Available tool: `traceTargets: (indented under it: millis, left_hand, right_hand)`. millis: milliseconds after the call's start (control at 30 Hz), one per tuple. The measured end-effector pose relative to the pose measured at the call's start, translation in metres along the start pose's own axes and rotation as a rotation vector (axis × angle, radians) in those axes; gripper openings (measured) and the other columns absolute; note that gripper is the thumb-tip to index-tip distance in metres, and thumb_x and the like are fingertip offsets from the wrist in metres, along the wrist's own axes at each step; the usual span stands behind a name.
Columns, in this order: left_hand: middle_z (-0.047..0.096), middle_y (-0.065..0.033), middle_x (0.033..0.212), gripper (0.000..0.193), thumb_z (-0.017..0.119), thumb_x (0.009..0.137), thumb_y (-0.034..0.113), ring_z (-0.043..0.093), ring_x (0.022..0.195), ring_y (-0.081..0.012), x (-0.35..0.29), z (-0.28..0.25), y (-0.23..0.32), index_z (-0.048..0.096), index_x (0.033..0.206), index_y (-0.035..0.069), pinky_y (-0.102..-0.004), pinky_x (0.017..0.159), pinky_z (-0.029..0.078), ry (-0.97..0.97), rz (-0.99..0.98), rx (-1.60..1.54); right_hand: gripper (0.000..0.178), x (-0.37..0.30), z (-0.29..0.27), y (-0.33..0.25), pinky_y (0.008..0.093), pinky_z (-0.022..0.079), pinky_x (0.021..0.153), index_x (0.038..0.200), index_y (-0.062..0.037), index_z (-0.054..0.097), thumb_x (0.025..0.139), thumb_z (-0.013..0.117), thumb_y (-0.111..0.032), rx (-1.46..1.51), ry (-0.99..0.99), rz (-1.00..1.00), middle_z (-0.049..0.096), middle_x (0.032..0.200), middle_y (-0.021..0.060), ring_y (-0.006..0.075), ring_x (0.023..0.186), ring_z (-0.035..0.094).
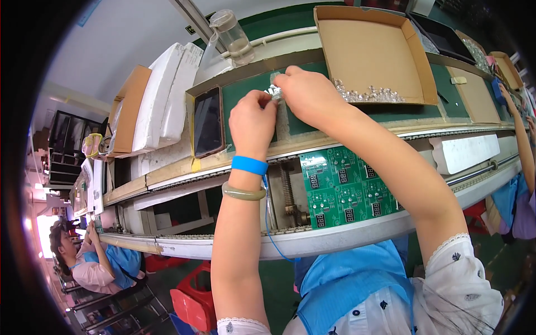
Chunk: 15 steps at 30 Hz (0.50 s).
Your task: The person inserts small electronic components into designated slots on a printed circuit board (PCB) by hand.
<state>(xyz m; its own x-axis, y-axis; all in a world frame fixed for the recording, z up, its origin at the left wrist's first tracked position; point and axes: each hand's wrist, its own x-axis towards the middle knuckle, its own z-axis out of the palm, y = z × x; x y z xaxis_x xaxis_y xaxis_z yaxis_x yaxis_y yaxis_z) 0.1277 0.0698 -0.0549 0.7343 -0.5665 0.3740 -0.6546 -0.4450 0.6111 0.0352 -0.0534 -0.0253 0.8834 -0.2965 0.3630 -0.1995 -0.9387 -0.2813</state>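
My left hand (252, 124), with a blue wrist strap (249, 164) and a pale green bangle (243, 191), is closed, its fingertips pinched at a small cluster of white parts (272, 91). From the right, my right hand (308, 96) reaches to the same cluster with its fingers pressed together. What the right fingertips grip is mostly hidden. Both hands are over the green work surface (301, 127) beyond the conveyor. Nearer me, a green circuit board panel (349, 190) with several black digit displays lies on the conveyor rails, partly covered by my right forearm.
An open cardboard box (371, 47) of small clear parts (368, 94) stands right of my hands. A dark phone (209, 123) leans at the left, beside white foam slabs (162, 100). Behind is a clear jug (237, 42). Other people sit along the line on both sides.
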Motion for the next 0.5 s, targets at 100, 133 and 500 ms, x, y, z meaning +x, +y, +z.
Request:
traceTargets:
  millis: [100, 133, 500]
  left_hand:
    - [0.071, -0.0114, 0.085, 0.020, 0.075, 0.080, 0.014, 0.068, 0.072, -0.0224, -0.004, -0.011, 0.002, 0.072, 0.097, 0.003, -0.0341, 0.069, 0.055, -0.016, -0.018, -0.128]
    - [0.071, -0.0111, 0.086, 0.019, 0.075, 0.082, 0.013, 0.069, 0.071, -0.0198, -0.006, -0.015, 0.001, 0.072, 0.097, 0.002, -0.0321, 0.068, 0.055, -0.023, -0.024, -0.136]
    - [0.070, -0.0076, 0.101, 0.018, 0.060, 0.100, 0.013, 0.067, 0.085, -0.0125, -0.048, -0.056, 0.019, 0.066, 0.113, 0.002, -0.0247, 0.077, 0.057, -0.517, -0.488, -1.166]
  right_hand:
    - [0.014, -0.023, -0.024, 0.002, 0.0392, 0.054, 0.073, 0.098, -0.0034, 0.068, 0.085, 0.065, -0.005, 0.207, 0.124, -0.113, 0.063, 0.096, 0.0133, 0.0311, 0.086, 0.066]
    - [0.016, -0.032, -0.035, 0.000, 0.0358, 0.052, 0.073, 0.101, -0.0042, 0.069, 0.086, 0.065, -0.006, 0.351, 0.117, -0.110, 0.062, 0.095, 0.0114, 0.0272, 0.084, 0.065]
    - [0.016, -0.122, -0.081, 0.017, 0.0231, 0.049, 0.072, 0.104, -0.0001, 0.069, 0.090, 0.069, -0.008, 1.088, -0.083, 0.351, 0.064, 0.093, 0.0032, 0.0092, 0.082, 0.060]
